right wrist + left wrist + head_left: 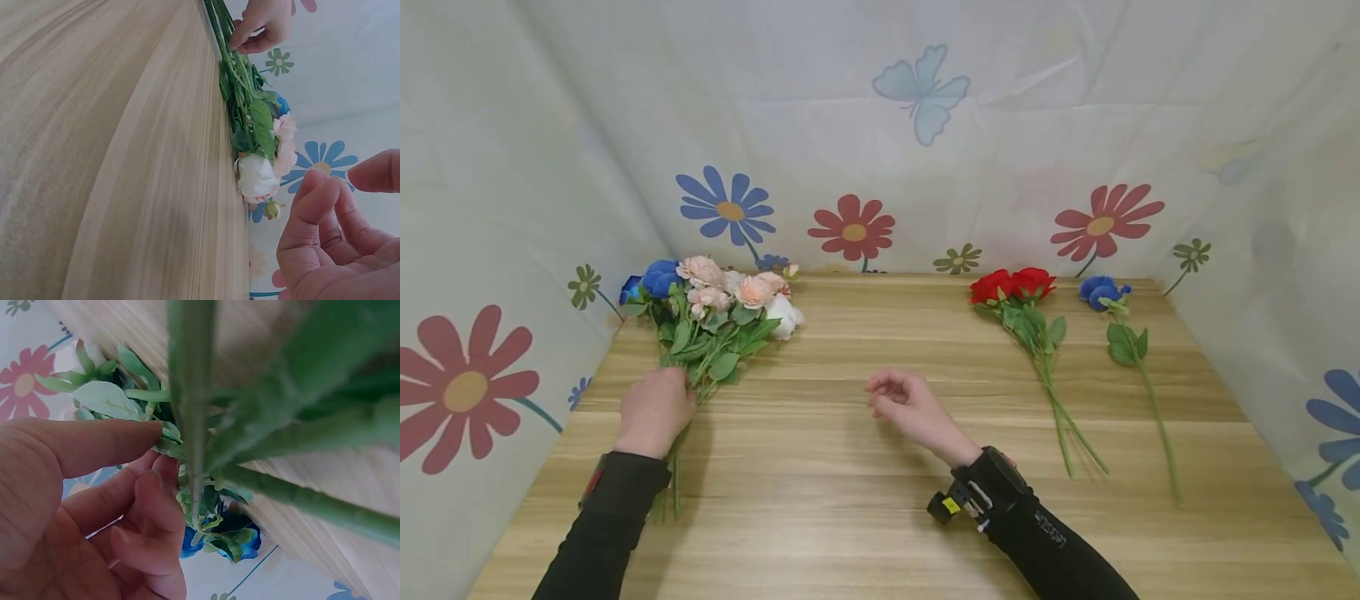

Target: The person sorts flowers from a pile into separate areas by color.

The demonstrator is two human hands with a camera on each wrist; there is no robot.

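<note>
A bunch of artificial flowers [718, 321] lies at the left of the table, with pale pink, white and blue heads and green stems. My left hand [657, 408] is at its stems; in the left wrist view the thumb and fingers pinch a green stem [167, 449]. Other stems cross close to that camera, blurred. The white flower [257, 177] shows at the near end of the bunch in the right wrist view. Over the middle of the table hovers my right hand [917, 410], fingers loosely curled, holding nothing.
Two red roses [1011, 286] with crossing stems lie right of my right hand. Further right is a single blue flower [1103, 292] on a long stem. Printed cloth [925, 175] with flowers and a butterfly walls in the wooden table [850, 517] at the back and sides.
</note>
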